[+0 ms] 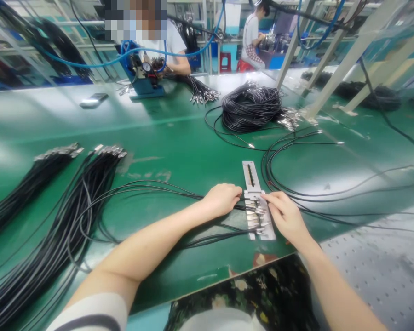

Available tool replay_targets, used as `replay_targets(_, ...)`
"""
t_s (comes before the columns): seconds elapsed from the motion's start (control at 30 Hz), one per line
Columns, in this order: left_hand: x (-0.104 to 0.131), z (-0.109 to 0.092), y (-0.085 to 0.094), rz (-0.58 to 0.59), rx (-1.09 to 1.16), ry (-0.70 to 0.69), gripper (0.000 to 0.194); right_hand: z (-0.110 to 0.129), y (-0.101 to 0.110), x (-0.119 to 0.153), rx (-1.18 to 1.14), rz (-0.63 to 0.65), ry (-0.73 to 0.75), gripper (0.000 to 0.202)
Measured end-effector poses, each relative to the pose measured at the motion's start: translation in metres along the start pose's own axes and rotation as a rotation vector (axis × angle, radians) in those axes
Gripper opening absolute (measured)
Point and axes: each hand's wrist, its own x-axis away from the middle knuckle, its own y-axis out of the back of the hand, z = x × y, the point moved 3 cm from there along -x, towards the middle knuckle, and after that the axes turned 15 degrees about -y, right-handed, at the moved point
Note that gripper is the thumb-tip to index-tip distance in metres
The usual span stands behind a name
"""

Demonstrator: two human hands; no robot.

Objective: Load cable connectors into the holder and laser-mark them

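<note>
Before me on the green bench lies a metal fixture plate (250,177) with a slot in its far part. Several black cables (214,236) run in from the left, their silver metal ends (260,210) lying in a row on the plate. My left hand (222,198) is closed at the plate's left edge, fingers pinched on a black cable near its end. My right hand (285,215) is at the plate's right side, its fingertips touching the metal end of the top cable. What lies under those fingertips is partly hidden.
Bundles of black cables (89,202) lie at left, metal ends facing away. A coiled cable heap (251,108) and loose cables (272,161) lie at right. Across the bench a person (179,46) works at a blue press (146,85). A phone (94,100) lies nearby. Metal posts (352,59) rise at right.
</note>
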Motion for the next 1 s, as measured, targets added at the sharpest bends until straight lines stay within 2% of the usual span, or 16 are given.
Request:
replay_targets(0.27,-0.001,-0.006,-0.005,-0.024,-0.078,-0.043,0.015,-0.005,-0.007,0.003,0.16,-0.025,0.106,0.04)
replay_targets(0.47,0.004,-0.004,-0.014,-0.135,-0.012,-0.151,0.027,0.0,-0.01,0.008,0.39,-0.078,0.198,0.044)
replay_targets(0.6,0.005,-0.002,-0.019,-0.119,-0.038,-0.213,0.031,0.005,-0.008,0.007,0.475,-0.075,0.2,0.041)
replay_targets(0.7,0.005,0.003,-0.02,-0.11,-0.025,-0.179,0.032,0.008,-0.007,0.005,0.524,-0.052,0.193,0.04)
replay_targets(0.83,0.009,0.004,-0.015,-0.127,-0.06,-0.148,0.031,0.006,-0.008,0.005,0.53,-0.043,0.181,0.042)
replay_targets(1.0,0.014,-0.008,-0.006,-0.117,-0.207,-0.222,0.027,-0.006,-0.009,0.006,0.357,-0.091,0.177,0.042)
